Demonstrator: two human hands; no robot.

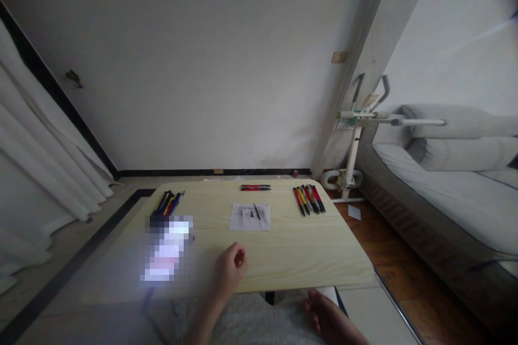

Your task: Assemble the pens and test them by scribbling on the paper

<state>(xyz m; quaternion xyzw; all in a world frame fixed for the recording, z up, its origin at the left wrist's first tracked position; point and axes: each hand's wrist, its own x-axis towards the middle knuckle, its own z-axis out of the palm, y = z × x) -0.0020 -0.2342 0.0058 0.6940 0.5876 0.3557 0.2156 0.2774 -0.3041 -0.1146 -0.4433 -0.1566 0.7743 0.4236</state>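
Observation:
My left hand rests at the near side of the pale wooden table, its fingers curled into a loose fist with a hollow and nothing visible inside. Lower right, my right hand hangs just off the table's near edge, above my lap, fingers loosely bent and apart, holding nothing that I can see. Beyond my left hand lies a white sheet with grey markings, a thin dark pen-like stick and a small dark piece on it.
Two red-and-dark pens lie at the table's far edge. Several red, yellow and grey pens are lined up right; darker pens lie left. A bright blurred-out screen stands front left. Exercise equipment and a sofa are rightward.

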